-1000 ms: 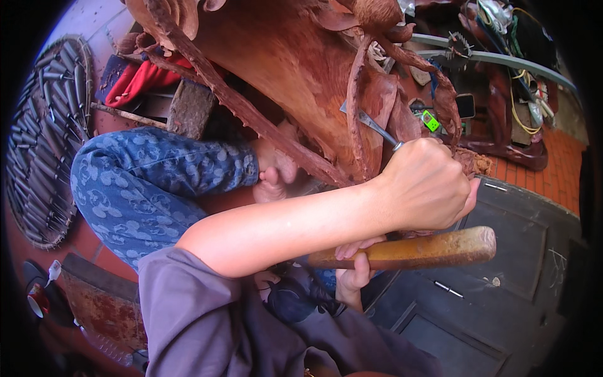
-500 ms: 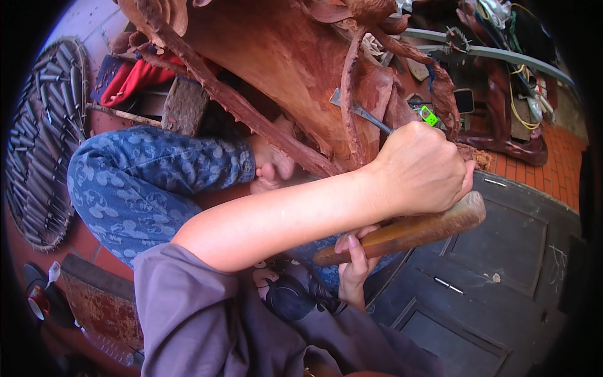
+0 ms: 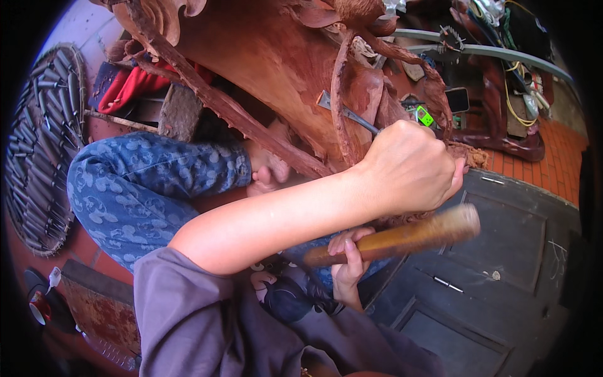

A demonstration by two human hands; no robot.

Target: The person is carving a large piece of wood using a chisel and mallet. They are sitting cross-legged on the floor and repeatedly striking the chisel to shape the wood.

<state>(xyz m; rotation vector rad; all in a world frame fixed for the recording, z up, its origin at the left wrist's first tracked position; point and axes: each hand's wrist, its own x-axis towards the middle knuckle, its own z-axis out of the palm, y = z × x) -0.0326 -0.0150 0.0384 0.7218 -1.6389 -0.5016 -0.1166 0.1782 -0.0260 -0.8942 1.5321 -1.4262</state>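
Note:
My left hand (image 3: 411, 164) is closed in a fist around a chisel (image 3: 360, 119). Its flat metal blade passes behind a thin carved stem and rests by the reddish-brown wood carving (image 3: 264, 60); the fist hides the handle. Below the left wrist, my right hand (image 3: 349, 261) grips a wooden mallet (image 3: 402, 241), a plain brown club. The mallet's thick end is motion-blurred and sits just under the left fist, with a gap between them.
A round basket of dark chisels (image 3: 53, 144) lies at far left. A dark panelled board (image 3: 490, 251) with a pen-like tool (image 3: 448, 284) is at right. A small green device (image 3: 424, 115) and a phone (image 3: 457, 99) lie beyond the fist. A wood block (image 3: 180, 112) stands near my foot.
The mallet's thick end has swung down, away from the left fist. The whole view has shifted slightly, so the carving and chisel appear a little farther left.

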